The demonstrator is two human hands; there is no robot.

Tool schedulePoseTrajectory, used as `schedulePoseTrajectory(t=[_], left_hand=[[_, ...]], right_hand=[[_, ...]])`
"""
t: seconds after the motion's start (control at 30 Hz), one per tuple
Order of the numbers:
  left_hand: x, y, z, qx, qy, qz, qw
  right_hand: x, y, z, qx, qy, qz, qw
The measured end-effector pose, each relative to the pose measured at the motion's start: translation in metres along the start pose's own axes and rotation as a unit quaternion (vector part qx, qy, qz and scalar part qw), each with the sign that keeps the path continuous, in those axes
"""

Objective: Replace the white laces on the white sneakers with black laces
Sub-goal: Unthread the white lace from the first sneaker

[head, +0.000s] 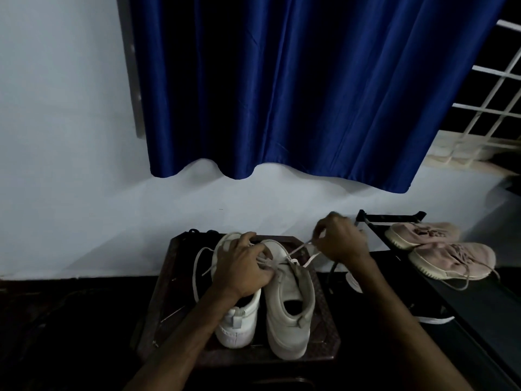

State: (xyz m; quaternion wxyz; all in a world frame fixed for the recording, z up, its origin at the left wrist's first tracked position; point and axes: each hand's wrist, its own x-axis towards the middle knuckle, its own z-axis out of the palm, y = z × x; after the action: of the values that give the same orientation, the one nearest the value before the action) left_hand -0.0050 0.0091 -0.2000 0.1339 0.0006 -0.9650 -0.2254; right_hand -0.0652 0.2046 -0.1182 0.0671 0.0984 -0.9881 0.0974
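Two white sneakers stand side by side, heels toward me, on a dark carved stool [324, 334]. My left hand [242, 266] lies over the left sneaker [239, 323] and reaches across to the lacing of the right sneaker [290, 314], fingers curled there. My right hand [341, 238] is raised to the right of the shoes and pinches the end of a white lace [298, 248] drawn taut from the right sneaker. A loose white lace loop [197, 266] hangs off the left sneaker. Dark black laces [203, 232] lie at the stool's far edge.
A pair of pink knit sneakers [439, 249] sits on a black rack [479, 306] at the right. A blue curtain [282, 94] hangs over the pale wall behind. A white window grille [496, 103] is at the far right. The floor around is dark.
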Motion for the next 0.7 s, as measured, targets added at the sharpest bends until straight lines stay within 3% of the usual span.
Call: schedulePoseTrajectory(t=[0.1,0.23,0.3,0.37,0.5,0.7], left_hand=[[0.0,-0.001,0.004,-0.007,0.0,0.001,1.0],[0.001,-0.001,0.003,-0.004,-0.006,0.001,1.0],[0.001,-0.002,0.003,-0.007,-0.012,0.005,1.0],[0.002,-0.004,0.004,-0.006,-0.017,0.006,1.0],[0.001,-0.002,0.003,-0.019,-0.031,-0.01,0.999],[0.002,-0.004,0.007,-0.007,0.002,-0.008,1.0]], right_hand=[[-0.005,0.007,-0.001,-0.075,0.027,0.041,0.996],[-0.006,-0.014,0.011,0.024,-0.067,-0.107,0.992],[-0.008,-0.031,0.017,0.004,-0.149,-0.156,0.976],[-0.012,-0.044,0.025,-0.036,-0.172,-0.166,0.97],[-0.019,-0.046,0.033,-0.055,-0.1,-0.155,0.981],[-0.002,0.005,-0.003,-0.103,0.022,0.038,0.994]])
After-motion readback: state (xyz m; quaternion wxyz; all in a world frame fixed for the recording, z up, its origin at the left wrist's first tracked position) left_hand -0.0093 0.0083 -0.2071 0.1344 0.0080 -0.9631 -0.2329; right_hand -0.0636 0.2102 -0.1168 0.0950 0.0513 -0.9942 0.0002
